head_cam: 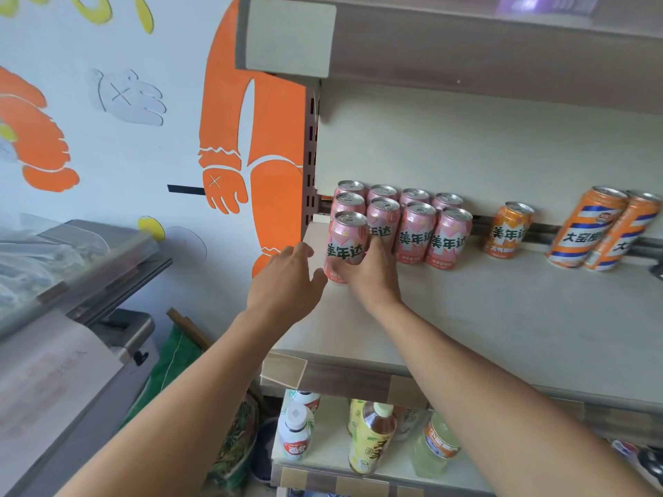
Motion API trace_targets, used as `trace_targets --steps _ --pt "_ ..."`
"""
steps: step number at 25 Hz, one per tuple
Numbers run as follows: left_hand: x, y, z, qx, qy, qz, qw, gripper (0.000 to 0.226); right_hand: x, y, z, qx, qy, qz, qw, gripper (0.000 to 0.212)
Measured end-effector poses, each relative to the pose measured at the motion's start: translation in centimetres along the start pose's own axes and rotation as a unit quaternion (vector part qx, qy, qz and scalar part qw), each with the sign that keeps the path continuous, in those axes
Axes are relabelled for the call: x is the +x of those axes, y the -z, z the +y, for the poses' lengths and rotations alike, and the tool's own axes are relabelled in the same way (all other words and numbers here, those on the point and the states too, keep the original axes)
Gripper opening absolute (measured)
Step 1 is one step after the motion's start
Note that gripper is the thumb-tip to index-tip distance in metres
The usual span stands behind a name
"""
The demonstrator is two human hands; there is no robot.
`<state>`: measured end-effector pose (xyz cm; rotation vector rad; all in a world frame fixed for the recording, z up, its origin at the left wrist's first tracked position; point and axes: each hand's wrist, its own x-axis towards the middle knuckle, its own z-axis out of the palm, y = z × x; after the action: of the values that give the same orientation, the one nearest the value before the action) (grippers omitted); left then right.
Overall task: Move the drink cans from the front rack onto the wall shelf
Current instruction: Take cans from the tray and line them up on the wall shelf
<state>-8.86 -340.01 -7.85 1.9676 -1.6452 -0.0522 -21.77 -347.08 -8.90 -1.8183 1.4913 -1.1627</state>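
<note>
A pale wall shelf (502, 317) carries several pink drink cans (416, 231) in rows at its back left. The front pink can (346, 240) stands upright at the left end, and my right hand (369, 278) is wrapped around its lower part. My left hand (287, 278) hovers just left of that can with fingers spread, holding nothing. One small orange can (507, 229) stands further right. Two tall orange cans (602, 227) lean by the shelf's back at the far right.
An upper shelf (466, 41) overhangs the cans. Below, a lower shelf (323, 460) holds several drink bottles (373, 435). A painted wall (143, 120) is on the left, with a grey counter and machine (71, 299) in front of it.
</note>
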Motion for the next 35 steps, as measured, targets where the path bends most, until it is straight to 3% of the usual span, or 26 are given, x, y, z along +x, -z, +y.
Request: trace_targets --steps 15,23,27,31,35 --pt "1.2 -0.7 -0.8 0.002 0.005 0.017 1.000 0.042 1.6 -1.7 0.9 -0.004 0.009 -0.006 1.000 0.053" --pt "0.6 -0.2 0.2 0.006 -0.001 0.007 1.000 0.043 1.4 -0.4 1.2 -0.041 -0.013 -0.068 0.997 0.058" --pt "-1.0 0.7 0.8 0.011 -0.027 0.011 1.000 0.042 -1.6 3.3 1.1 -0.148 0.051 -0.080 0.984 0.047" --pt "-3.4 0.8 3.8 0.007 -0.094 0.005 0.996 0.038 -6.2 8.5 0.7 -0.297 0.124 -0.057 0.945 0.049" --pt "-6.1 -0.3 8.5 -0.012 -0.186 0.011 0.982 0.040 -10.5 14.7 1.4 -0.400 0.108 -0.038 0.910 0.051"
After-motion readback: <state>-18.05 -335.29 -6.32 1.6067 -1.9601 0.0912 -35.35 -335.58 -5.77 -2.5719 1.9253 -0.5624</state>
